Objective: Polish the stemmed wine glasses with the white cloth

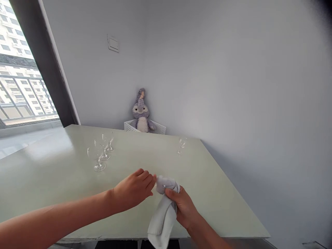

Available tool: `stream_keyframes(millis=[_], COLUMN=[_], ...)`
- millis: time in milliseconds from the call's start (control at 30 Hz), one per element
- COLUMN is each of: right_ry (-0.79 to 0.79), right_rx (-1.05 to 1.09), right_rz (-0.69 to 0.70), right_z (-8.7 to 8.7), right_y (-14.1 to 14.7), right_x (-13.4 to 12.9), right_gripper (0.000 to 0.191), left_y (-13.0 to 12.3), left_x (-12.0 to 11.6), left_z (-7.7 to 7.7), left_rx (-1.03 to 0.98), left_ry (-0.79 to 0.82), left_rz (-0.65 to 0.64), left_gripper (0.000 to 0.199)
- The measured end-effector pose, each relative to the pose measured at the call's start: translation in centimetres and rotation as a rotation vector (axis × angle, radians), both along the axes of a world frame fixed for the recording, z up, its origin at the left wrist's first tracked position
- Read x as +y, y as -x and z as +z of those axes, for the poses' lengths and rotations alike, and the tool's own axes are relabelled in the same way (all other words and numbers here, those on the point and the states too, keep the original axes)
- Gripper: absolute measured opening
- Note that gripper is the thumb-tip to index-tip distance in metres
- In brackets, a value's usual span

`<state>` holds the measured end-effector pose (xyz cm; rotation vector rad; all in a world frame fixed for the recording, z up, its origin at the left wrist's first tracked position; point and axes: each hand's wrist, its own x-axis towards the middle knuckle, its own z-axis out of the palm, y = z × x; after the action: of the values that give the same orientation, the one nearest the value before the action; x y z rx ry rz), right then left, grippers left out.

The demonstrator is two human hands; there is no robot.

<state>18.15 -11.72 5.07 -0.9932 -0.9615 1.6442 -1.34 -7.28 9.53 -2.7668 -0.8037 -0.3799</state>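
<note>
My left hand (136, 188) is closed at the centre, its fingers pinched on the foot end of a clear glass that is mostly hidden. The bowl of this glass (161, 186) lies against a white cloth (163, 218). My right hand (181, 205) grips the cloth around the bowl, thumb on top, and the cloth's loose end hangs past the table's front edge. Several clear stemmed glasses stand upright at the left, the nearest one (99, 166) in front. Another stemmed glass (181, 145) stands apart at the back right.
The pale green table (207, 214) reaches a grey wall on the right. Behind its back edge, a purple plush toy (141, 114) sits in a white perforated basket (162, 129). A window (23, 76) is at the left, and a switch (113, 44) is on the wall.
</note>
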Motion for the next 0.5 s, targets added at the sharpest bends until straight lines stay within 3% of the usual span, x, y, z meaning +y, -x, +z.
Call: stream_keyframes(millis=[67,133,200,267,333,400,500], right_ry=[0.003,-0.093,-0.256,-0.486,-0.697,-0.776,-0.704], right_rx=[0.050,-0.091,-0.372,-0.669,-0.873,-0.975,-1.032], right_rz=[0.012,0.079,0.158,0.227,0.232,0.124,-0.236], right_z=[0.1,0.3,0.6,1.1,1.4,1.3,0.6], right_y=[0.3,0.1,-0.5,-1.5,-2.8,-4.2,-6.0], right_x=[0.1,-0.1,-0.3,-0.2,0.1,0.6,1.1], right_gripper=[0.036,0.032,0.026,0.024,0.023,0.025,0.034], left_y=[-0.2,0.0,0.5,1.1,1.5,1.8,2.2], left_x=[-0.1,0.2,0.7,1.2,1.5,1.8,2.3], left_z=[0.0,0.2,0.3,0.2,-0.3,-0.8,-1.5], left_rx=[0.003,-0.054,-0.127,-0.203,-0.289,-0.393,-0.509], left_ry=[-0.037,0.109,0.451,0.900,1.247,1.365,1.318], left_rz=[-0.022,0.007,0.059,0.105,0.150,0.210,0.310], left_gripper=[0.027,0.029,0.035,0.040,0.043,0.045,0.045])
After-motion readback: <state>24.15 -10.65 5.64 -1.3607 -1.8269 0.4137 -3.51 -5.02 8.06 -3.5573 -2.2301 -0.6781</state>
